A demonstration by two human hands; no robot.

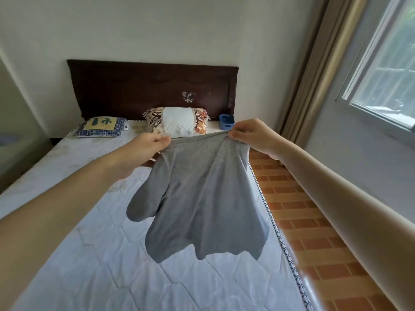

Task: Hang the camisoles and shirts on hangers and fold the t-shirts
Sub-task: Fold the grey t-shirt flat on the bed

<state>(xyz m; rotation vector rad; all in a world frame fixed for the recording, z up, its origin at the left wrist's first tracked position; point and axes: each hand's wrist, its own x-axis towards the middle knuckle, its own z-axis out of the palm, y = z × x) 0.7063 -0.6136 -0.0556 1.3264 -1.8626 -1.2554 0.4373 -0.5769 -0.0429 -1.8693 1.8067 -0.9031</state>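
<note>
The person holds a grey t-shirt [202, 194] up in the air over the mattress [89, 243]; both arms are stretched forward, so that the garment hangs free and can open under its own weight. The left hand [146, 147] pinches one end of the top edge between thumb and curled fingers; the right hand [249, 133] pinches the other end in the same way, a little higher — so the edge between them is pulled nearly straight. This grip at two corners is probably chosen to spread the cloth flat before it is laid down; a single grip would let it bunch.

The t-shirt is not touching the bed; its lower edge floats above the quilted surface, and one sleeve [143, 203] droops on the left side. Which edge the hands hold — shoulders or hem — is hard to tell from this angle; it seems to be the shoulder line, because the sleeve hangs just below it.

The bed offers a wide flat place for folding; this is likely why the person stands at its foot. At the far end, against the dark headboard [134, 86], lie a flowered pillow [177, 120], a small blue cushion [101, 126] and a blue basket [226, 121], well apart from the working area. No hangers are visible; the folding itself is not yet begun.
</note>
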